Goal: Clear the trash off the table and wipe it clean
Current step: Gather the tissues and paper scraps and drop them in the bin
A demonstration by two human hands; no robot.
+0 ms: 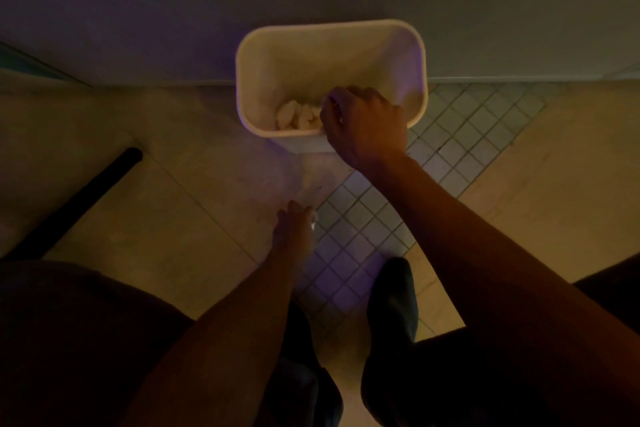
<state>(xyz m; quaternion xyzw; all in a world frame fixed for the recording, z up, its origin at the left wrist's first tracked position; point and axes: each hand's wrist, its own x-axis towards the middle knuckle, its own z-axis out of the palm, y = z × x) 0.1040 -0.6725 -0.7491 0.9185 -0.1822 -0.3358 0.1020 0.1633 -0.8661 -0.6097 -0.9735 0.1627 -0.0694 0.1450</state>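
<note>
**Inspector:** Where is the trash?

**Me:** Crumpled paper lies in the bin, placed against the wall. My right hand hovers above its rim, fingers curled; holding anything, cannot tell. Left hand pinches something small.

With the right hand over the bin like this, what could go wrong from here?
1. The right hand hangs over the near rim of the white bin, not its middle; anything released may catch that rim and land on the floor.
2. The left hand seems to hold something small and pale away from the bin; dim light hides what.
</note>
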